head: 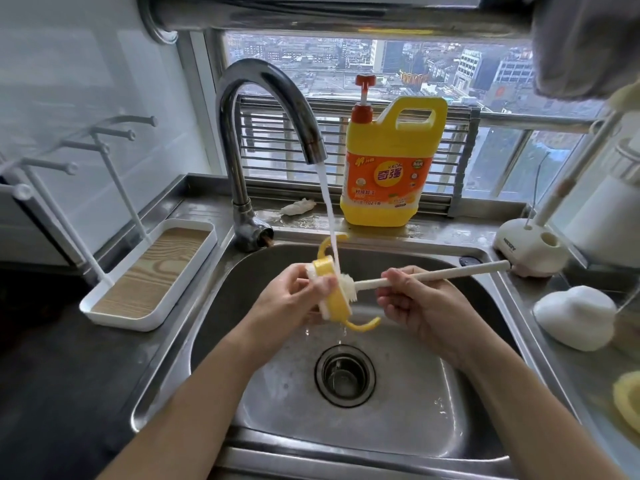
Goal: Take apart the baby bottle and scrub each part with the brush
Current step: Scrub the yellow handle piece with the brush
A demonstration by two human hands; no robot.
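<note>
Over the sink (pixel 214 306), the left hand (pixel 294 301) curls its fingers round the yellow handled bottle collar (pixel 337 301) under the faucet (pixel 249 109) stream. The right hand (pixel 420 308) grips the bottle brush (pixel 433 274), its bristles against the collar. A detergent jug (pixel 388 174) stands behind, and a drying rack (pixel 152 271) is on the left.

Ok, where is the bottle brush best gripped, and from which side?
By the straight shaft of the bottle brush, low toward the bristles, coming from the right, as the right hand does. The shaft lies nearly level pointing left into the yellow handled collar, which the left hand holds, so that side is taken.
</note>
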